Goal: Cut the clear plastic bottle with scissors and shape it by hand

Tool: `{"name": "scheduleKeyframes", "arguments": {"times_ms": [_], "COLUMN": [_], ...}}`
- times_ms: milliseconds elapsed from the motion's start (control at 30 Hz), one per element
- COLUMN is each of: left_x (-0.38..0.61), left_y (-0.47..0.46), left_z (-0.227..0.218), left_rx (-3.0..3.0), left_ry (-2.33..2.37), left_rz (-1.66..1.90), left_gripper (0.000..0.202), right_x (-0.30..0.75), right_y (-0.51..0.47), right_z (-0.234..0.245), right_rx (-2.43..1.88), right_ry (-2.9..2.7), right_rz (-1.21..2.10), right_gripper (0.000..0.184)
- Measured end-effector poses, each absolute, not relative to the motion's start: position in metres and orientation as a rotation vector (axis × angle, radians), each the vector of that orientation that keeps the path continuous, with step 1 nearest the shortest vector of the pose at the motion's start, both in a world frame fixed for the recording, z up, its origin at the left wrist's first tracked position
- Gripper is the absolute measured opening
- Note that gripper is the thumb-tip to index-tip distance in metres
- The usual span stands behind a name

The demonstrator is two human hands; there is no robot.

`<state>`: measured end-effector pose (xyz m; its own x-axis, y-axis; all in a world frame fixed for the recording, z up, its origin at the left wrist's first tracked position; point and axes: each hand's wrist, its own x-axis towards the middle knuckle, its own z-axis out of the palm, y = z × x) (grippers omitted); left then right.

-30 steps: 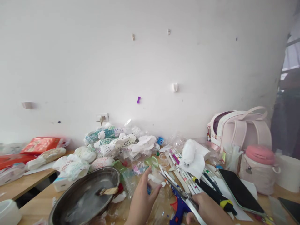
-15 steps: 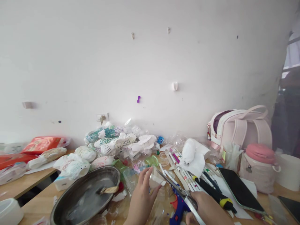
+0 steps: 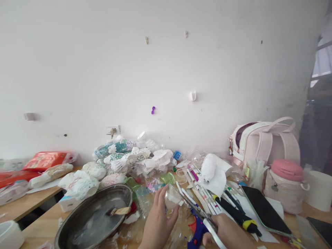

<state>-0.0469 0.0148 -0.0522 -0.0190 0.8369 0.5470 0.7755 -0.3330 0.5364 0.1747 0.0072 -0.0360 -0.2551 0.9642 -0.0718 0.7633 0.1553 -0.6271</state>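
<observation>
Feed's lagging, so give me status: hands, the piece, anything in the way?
Left hand holds clear plastic piece. Right hand grips scissors, blades at its edge. Glue gun and pens crowd close.

Holding a plastic piece [image 3: 172, 197] in the left hand [image 3: 158, 223] at the near middle of the table [image 3: 41, 230], and gripping scissors [image 3: 198, 211] in the right hand [image 3: 229, 235] just to the right, blades reaching back-left to the piece and passing over a glue gun [image 3: 196, 232]. Sitting left of the left hand, a pan [image 3: 88, 224] with a brush [image 3: 119, 210] lying in it, and piling up behind it against the wall [image 3: 166, 69], a heap of wrapped bottles [image 3: 124, 155]. Lying right of the scissors in turn, markers [image 3: 204, 199], a screwdriver [image 3: 237, 216] and a phone [image 3: 264, 209], with a backpack [image 3: 264, 141] and a jug [image 3: 285, 186] standing behind them at the far right.
</observation>
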Motion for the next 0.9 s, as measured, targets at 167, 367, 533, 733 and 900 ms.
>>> {"name": "scheduleKeyframes", "arguments": {"times_ms": [167, 367, 533, 733, 900], "left_x": [-0.047, -0.05, -0.054, -0.056, -0.054], "left_y": [0.013, 0.013, 0.017, 0.022, 0.019], "left_z": [-0.05, -0.053, -0.057, -0.056, -0.048], "left_rx": [2.216, 2.236, 2.467, 2.805, 2.871], "left_ry": [1.767, 1.846, 1.994, 2.188, 2.274], "left_rz": [1.279, 1.231, 1.237, 1.345, 1.4], "left_gripper": [0.046, 0.051, 0.046, 0.037, 0.037], "right_x": [0.173, 0.178, 0.187, 0.187, 0.182], "right_y": [0.004, 0.008, 0.016, 0.013, 0.005], "right_z": [-0.032, -0.034, -0.04, -0.03, -0.019], "right_rx": [-1.681, -1.71, -1.714, -1.805, -1.783], "right_ry": [-2.064, -2.125, -2.173, -2.148, -2.141], "right_rz": [0.79, 0.735, 0.51, 0.452, 0.555], "right_gripper": [0.022, 0.02, 0.006, 0.013, 0.029]}}
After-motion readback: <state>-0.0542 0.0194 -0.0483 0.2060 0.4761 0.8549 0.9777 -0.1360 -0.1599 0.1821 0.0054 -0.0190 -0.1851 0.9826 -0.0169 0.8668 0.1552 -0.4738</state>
